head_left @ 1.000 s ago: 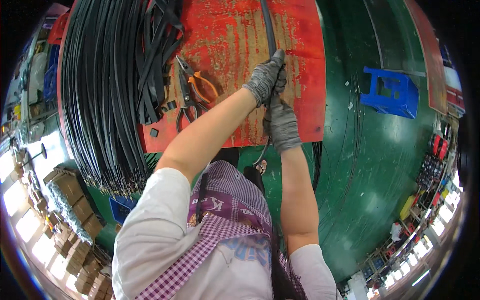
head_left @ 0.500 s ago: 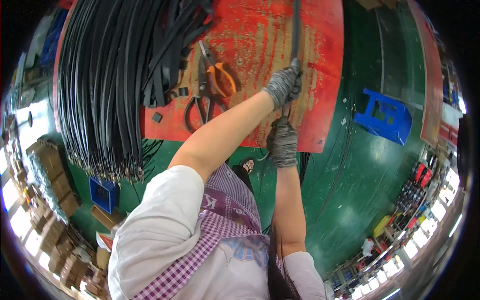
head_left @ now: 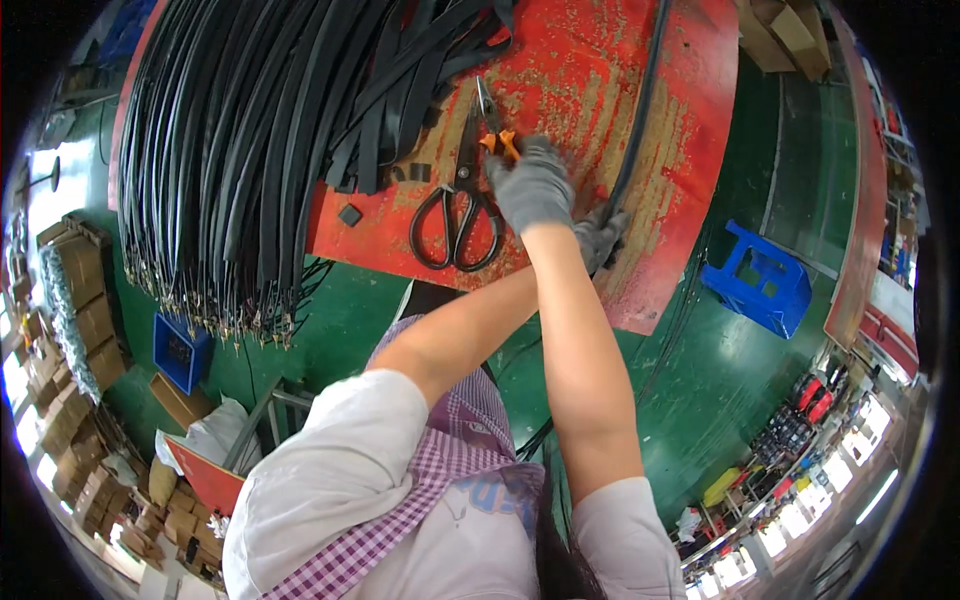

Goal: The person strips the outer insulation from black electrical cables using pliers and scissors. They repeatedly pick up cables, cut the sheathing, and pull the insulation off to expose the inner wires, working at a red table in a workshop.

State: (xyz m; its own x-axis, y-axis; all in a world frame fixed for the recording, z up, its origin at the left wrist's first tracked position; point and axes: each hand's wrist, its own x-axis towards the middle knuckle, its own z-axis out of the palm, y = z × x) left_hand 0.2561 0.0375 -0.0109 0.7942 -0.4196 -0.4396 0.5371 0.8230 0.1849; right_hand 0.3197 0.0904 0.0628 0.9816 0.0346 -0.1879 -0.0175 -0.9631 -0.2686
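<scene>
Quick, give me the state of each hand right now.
Left hand: closed around the black strip at the red table edge.
Right hand: on the orange-handled tool; grip cannot be told.

A workshop or small factory floor.
Left of the hands, bundled black straps (head_left: pixel 230 150) cover a worn red table (head_left: pixel 580 80); stacked cardboard boxes (head_left: pixel 75 330) line the green floor (head_left: pixel 720 390) far left, a blue plastic stool (head_left: pixel 760 285) stands right.
</scene>
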